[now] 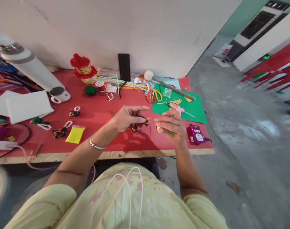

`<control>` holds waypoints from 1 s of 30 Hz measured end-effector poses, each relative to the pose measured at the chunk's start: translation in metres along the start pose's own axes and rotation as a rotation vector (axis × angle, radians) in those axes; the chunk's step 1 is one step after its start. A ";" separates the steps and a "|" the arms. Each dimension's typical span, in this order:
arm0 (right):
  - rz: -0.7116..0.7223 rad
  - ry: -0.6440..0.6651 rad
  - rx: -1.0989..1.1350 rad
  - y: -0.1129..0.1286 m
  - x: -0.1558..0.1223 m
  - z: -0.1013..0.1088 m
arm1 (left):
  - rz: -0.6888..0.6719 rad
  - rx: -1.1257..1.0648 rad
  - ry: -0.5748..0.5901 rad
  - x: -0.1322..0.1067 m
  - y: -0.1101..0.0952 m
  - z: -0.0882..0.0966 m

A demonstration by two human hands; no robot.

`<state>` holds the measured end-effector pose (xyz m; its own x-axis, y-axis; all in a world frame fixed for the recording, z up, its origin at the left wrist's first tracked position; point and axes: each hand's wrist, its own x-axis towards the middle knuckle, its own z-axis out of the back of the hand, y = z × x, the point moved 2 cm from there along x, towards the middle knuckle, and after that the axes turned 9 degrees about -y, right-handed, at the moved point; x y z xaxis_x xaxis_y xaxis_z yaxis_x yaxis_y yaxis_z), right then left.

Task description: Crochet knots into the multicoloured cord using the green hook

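Left hand (126, 118) grasping multicolored yarn bundle (136, 128) over red surface (102, 114); right hand (172, 128) near, half-curled; cannot tell what its grip holds.

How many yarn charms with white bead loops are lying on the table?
3: a green charm at left, a dark charm beside the yellow packet, and a smaller charm farther back. More may hide behind the left hand.

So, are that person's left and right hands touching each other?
Apart: in the head view, red tabletop shows between the left hand and the right hand at their nearest fingertips.
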<state>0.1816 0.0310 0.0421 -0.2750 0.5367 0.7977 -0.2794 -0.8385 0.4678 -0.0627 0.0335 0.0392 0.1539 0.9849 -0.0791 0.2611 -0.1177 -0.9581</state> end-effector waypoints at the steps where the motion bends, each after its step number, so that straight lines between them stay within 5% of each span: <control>1: -0.006 0.014 0.001 0.002 0.001 0.001 | -0.008 0.017 0.009 0.000 -0.002 0.000; 12: 0.051 0.084 -0.001 0.009 0.009 0.008 | -0.107 0.159 0.086 -0.006 -0.012 0.004; 19: -0.064 0.101 0.132 0.012 0.011 0.014 | -0.069 0.169 0.072 -0.008 -0.014 0.000; 30: -0.150 -0.023 0.265 0.004 -0.003 -0.003 | -0.080 0.139 0.087 -0.009 -0.012 -0.005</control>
<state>0.1789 0.0262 0.0405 -0.2267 0.6569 0.7191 -0.0648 -0.7469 0.6618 -0.0621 0.0251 0.0528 0.2216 0.9750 0.0170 0.1422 -0.0151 -0.9897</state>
